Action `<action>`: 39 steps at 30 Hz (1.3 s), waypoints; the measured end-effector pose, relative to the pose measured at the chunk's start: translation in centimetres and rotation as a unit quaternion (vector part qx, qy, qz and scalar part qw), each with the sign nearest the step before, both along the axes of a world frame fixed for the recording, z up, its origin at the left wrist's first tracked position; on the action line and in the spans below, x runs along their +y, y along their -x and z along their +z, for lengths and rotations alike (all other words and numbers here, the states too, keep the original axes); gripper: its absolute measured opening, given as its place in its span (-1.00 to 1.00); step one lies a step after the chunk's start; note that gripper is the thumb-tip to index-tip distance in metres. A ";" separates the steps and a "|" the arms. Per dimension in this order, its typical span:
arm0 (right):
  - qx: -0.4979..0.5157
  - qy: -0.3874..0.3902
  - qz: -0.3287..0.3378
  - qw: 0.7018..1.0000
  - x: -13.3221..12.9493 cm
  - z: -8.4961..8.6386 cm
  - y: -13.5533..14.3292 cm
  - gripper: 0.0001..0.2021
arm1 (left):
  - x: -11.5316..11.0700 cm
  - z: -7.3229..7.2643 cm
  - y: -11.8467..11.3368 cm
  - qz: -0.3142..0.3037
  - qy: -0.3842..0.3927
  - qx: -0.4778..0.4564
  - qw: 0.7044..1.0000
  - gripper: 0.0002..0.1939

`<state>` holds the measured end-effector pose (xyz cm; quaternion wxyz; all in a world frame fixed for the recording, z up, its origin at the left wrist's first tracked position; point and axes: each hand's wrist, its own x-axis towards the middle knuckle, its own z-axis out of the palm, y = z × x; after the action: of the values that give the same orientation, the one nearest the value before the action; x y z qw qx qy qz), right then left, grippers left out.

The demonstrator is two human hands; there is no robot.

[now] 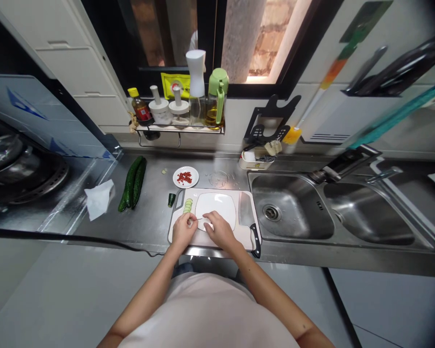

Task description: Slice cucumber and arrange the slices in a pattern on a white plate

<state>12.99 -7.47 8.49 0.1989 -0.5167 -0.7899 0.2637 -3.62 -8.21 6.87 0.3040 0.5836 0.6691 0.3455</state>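
My left hand (184, 231) rests at the near left of the cutting board (179, 238), at the near end of a row of overlapping cucumber slices (188, 205). Its fingertips are pinched together around something small and pale that I cannot make out. My right hand (220, 231) reaches over the near edge of the white square plate (217, 203), thumb and forefinger apart, its fingertips close to the left hand's. The plate lies on the board, with no food visible on it. On the board's right side lies a kitchen knife (254, 237) with a black handle.
A cucumber end piece (171, 199) and a small plate (176, 184) of chopped red pieces sit beyond the board. Further left are whole cucumbers (133, 183) and a paper towel (99, 199). A double sink (293, 208) is on the right; a condiment shelf (181, 129) hangs behind.
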 end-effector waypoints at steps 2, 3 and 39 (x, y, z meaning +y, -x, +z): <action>-0.001 -0.012 0.010 1.000 0.2 0.2 0.0 -0.72 | 0.1 0.7 -0.4 -0.005 0.005 -0.017 1.000 -0.98; -0.002 -0.015 0.015 1.000 0.3 0.2 0.0 -0.73 | 0.2 1.0 -0.6 -0.009 0.009 -0.022 1.000 -0.98; -0.002 -0.091 0.035 0.995 0.8 1.0 -1.0 -0.79 | 1.1 0.6 -2.0 0.020 0.308 -0.517 0.799 -0.70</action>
<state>13.99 -6.65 9.44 0.2340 -0.4692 -0.8286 0.1962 -1.62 -7.15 7.49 0.7613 0.1807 0.4952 0.3775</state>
